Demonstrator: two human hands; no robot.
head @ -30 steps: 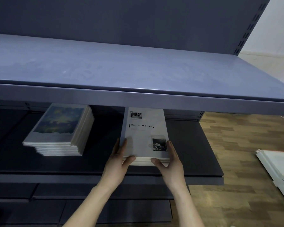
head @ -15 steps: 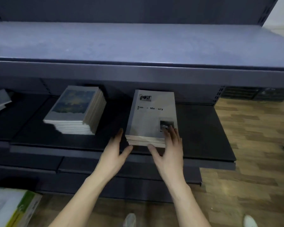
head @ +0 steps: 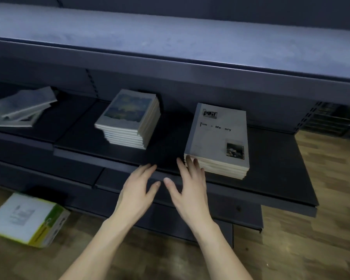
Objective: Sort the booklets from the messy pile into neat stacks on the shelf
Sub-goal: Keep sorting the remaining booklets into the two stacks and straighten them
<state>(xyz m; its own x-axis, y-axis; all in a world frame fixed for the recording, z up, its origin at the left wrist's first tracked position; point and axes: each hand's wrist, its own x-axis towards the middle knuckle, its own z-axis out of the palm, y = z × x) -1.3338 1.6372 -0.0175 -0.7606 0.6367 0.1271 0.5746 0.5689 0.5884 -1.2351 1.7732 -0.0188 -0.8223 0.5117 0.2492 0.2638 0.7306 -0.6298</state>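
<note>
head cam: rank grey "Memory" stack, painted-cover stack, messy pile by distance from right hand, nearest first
From the right hand:
1. Grey "Memory" stack, just right of its fingertips, at the near left corner.
2. Painted-cover stack, up and left.
3. Messy pile, far left on the shelf.

My left hand (head: pixel 138 190) has let go of the grey-covered stack of booklets (head: pixel 218 142) and pulled back towards me; it now hovers with fingers spread over the front lip of the dark metal shelf (head: pixel 129 166), well left of the stack it was bracing half a second ago. My right hand (head: pixel 187 185) has slid off the cover and left along the stack's near edge, so only its fingertips (head: pixel 188 159) reach the front left corner. Both my hands have come closer together, thumbs nearly meeting, and neither of them clasps the stack any longer.
</note>
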